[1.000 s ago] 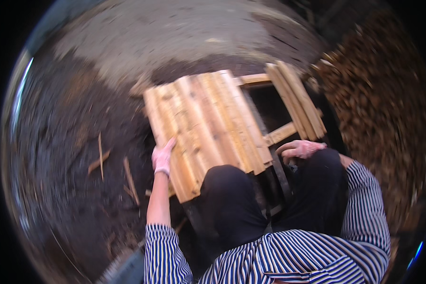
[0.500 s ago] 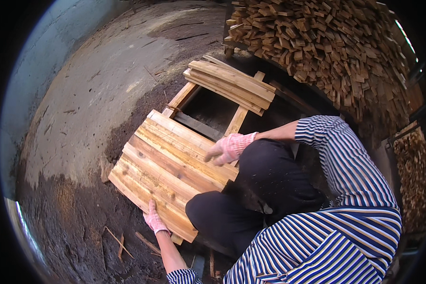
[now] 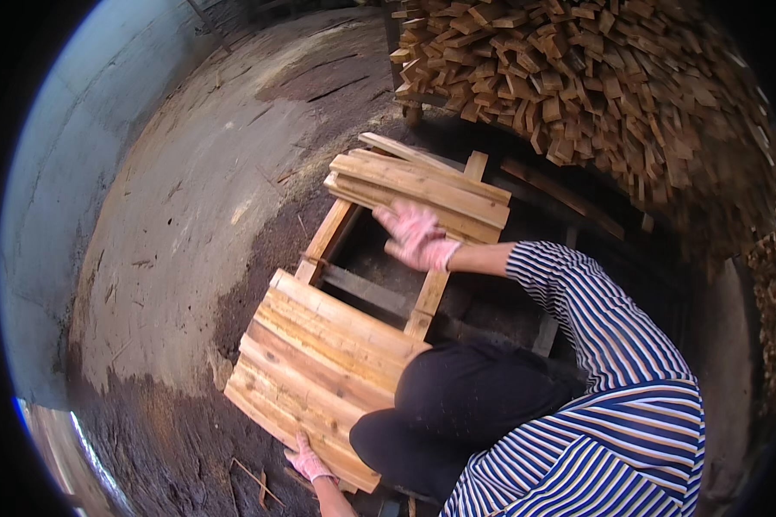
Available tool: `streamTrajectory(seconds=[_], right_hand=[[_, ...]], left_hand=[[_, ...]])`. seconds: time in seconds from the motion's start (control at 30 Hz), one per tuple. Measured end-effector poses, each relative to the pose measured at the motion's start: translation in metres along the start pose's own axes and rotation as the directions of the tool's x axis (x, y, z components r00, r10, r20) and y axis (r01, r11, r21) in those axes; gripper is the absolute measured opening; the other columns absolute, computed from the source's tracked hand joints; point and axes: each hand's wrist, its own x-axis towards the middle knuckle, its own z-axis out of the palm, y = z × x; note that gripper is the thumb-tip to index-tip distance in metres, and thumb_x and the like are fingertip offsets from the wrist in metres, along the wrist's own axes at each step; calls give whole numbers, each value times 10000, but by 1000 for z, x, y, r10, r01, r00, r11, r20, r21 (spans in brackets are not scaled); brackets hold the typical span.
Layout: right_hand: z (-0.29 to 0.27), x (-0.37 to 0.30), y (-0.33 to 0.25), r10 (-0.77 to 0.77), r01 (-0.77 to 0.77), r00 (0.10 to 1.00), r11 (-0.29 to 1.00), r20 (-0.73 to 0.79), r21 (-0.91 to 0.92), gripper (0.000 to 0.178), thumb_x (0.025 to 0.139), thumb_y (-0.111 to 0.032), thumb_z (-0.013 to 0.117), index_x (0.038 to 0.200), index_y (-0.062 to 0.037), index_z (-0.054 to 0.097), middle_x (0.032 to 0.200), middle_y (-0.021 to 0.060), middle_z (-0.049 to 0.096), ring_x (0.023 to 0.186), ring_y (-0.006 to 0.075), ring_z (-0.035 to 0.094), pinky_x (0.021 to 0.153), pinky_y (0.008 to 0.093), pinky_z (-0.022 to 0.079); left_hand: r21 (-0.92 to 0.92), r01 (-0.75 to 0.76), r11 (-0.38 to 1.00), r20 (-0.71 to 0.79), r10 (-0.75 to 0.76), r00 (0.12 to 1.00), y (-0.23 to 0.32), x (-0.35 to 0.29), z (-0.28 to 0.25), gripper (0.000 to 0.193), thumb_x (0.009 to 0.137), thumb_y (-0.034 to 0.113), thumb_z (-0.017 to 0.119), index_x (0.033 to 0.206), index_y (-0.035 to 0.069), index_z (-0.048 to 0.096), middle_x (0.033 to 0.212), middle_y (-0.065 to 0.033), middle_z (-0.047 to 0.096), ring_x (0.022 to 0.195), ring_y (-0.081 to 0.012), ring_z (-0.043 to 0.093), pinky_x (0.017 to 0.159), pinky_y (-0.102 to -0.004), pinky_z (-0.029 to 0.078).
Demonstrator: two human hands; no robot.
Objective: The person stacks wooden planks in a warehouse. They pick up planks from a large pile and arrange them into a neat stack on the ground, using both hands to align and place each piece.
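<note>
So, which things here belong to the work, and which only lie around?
In use: left hand in pink glove on near layer of pale wooden slats; right hand at far slat bundle; wooden frame.
Lying about: big stacked woodpile; loose splinters; concrete floor.

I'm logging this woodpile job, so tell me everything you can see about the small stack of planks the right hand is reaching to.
The small stack of planks is a few pale, rough-sawn wooden boards lying flat, roughly parallel, across the far end of a wooden frame. One thinner strip sticks out askew at the back. The gloved right hand rests open at its near edge. Behind it rises a large woodpile.
</note>
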Motion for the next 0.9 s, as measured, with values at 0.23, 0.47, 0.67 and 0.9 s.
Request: streamTrajectory(seconds=[0.23,0.47,0.67,0.9], right_hand=[[12,65,123,299,-279,949,945,102,-170,589,909,-405,683,1468,-316,522,1457,201,490,1318,415,467,1093,534,354],[-30,93,159,128,-129,990,992,-50,-4,494,886,-345,710,1368,-291,616,1241,148,580,1148,369,523,975,476,431],[-26,78,227,292,-288,909,956,297,-59,716,874,-378,751,1519,-356,441,1401,167,525,1325,381,491,1061,472,438],[-31,66,153,242,-254,946,967,215,29,675,835,-322,743,1470,-334,514,1258,178,563,1166,359,580,970,451,489]], left_hand=[[579,120,806,-312,83,946,28,-2,10,1094,756,449,866,1547,-19,272,1391,-227,548,1165,-359,588,987,-468,511],[853,0,522,-124,204,971,63,-15,89,1188,658,555,860,1570,48,292,1511,-263,419,1396,-426,404,1127,-487,391],[885,-126,448,98,85,992,99,-58,201,1293,645,589,865,1609,66,181,1601,-313,253,1490,-447,257,1197,-507,283],[884,-101,456,92,42,995,87,-59,167,1308,681,647,816,1620,75,109,1621,-324,189,1501,-499,181,1202,-572,222]])
